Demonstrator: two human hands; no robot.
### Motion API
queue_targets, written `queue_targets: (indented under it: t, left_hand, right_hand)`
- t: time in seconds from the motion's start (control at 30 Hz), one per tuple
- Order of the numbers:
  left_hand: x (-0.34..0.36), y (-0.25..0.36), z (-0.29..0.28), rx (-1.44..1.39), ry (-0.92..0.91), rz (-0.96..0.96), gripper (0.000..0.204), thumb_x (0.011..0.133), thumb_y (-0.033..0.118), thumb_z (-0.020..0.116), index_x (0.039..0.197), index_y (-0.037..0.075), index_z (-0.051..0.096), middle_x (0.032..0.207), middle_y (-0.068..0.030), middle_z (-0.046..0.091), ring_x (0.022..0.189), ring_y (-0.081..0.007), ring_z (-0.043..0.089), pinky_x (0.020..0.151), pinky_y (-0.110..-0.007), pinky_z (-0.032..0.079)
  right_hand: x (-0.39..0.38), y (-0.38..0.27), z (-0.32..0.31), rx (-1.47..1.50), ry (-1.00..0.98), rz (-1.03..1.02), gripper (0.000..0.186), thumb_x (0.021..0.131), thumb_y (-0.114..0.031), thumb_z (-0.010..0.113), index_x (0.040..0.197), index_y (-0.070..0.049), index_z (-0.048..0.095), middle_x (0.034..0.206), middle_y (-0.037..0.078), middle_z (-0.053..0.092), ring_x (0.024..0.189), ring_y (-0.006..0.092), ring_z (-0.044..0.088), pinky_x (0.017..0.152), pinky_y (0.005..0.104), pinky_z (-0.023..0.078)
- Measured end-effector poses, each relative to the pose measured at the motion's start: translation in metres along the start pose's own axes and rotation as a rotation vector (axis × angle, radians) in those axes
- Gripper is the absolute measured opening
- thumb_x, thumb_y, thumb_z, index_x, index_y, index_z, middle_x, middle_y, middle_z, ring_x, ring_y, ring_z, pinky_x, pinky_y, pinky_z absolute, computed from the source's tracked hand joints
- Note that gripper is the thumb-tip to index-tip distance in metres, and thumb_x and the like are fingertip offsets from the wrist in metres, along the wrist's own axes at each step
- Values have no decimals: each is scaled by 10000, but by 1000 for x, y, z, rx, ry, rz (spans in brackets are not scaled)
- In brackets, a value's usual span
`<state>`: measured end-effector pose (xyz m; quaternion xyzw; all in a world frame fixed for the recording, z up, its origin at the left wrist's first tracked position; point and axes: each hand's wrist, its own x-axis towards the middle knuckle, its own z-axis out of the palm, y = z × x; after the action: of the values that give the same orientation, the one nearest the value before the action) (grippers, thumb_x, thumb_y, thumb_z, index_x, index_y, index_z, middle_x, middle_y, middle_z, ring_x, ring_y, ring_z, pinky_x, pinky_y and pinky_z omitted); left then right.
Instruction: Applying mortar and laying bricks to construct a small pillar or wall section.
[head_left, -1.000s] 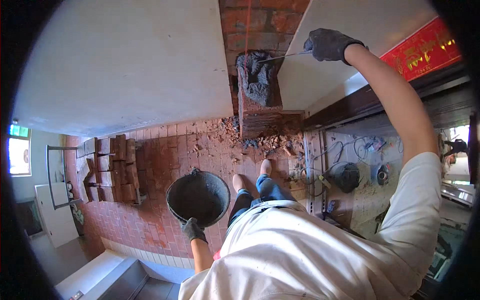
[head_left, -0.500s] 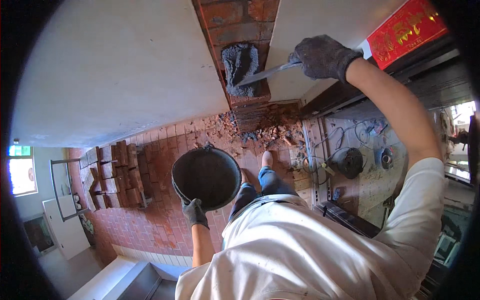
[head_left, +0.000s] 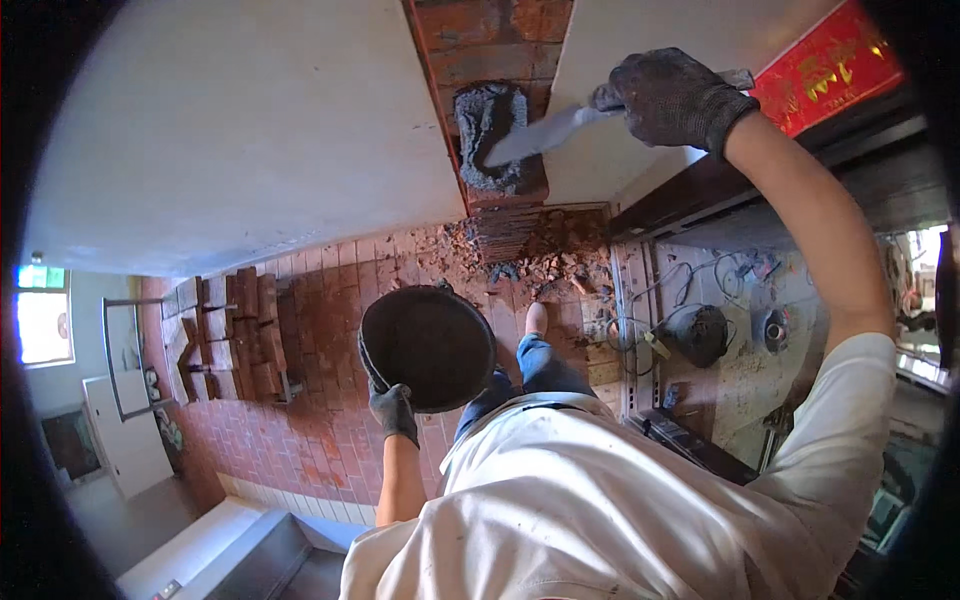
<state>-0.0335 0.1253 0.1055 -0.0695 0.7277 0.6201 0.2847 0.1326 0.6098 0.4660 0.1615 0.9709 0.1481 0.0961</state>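
My right hand [head_left: 675,100], in a dark knit glove, is closed round the handle of a trowel [head_left: 545,135]. The blade, slightly blurred, reaches left over wet grey mortar [head_left: 478,165] spread on top of a brick column [head_left: 510,203]. The mortar forms a raised ring with a darker hollow in the middle. Lower down, my gloved left hand [head_left: 392,408] grips the rim of a round black bucket [head_left: 428,350]. The bucket is tipped so its dark inside faces up; whether anything lies in it I cannot tell.
Stacked bricks [head_left: 225,335] stand on a trolley at the left. Brick rubble [head_left: 560,265] lies round the column's foot. A white wall [head_left: 260,130] flanks the column on the left. Cables and a dark bucket-like container [head_left: 697,333] are on the floor at the right.
The trowel blade has turned, showing more of its flat face, and my right hand has shifted slightly right. The bucket has moved a little right and up in the picture with my left hand.
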Motion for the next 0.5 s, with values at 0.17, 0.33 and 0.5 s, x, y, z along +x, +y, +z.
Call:
queue_targets:
  t: [0.17,0.33,0.5]
  left_hand:
    - [1,-13,-5,-60,2,66,629,567,-94,490,1175,48,574,1011,-51,651,779,-195,619,631,-279,503]
    - [4,-25,-20,20,11,14,648,567,-100,487,1193,49,566,1033,-65,650,824,-224,629,683,-299,517]
    - [-17,-1,-13,-93,21,-28,647,541,-80,500,1172,31,584,1075,-52,641,915,-206,613,796,-284,481]
  right_hand:
    - [61,-33,22,-133,263,-232,186,712,-160,596,880,-155,674,858,117,645,791,258,649,706,391,520]
    - [91,-66,-3,-219,97,-167,123,715,-168,602,805,-117,667,798,98,650,767,266,649,677,390,522]
    - [57,-26,-9,-332,130,-232,128,699,-156,603,801,-106,662,813,96,649,771,270,646,702,392,519]
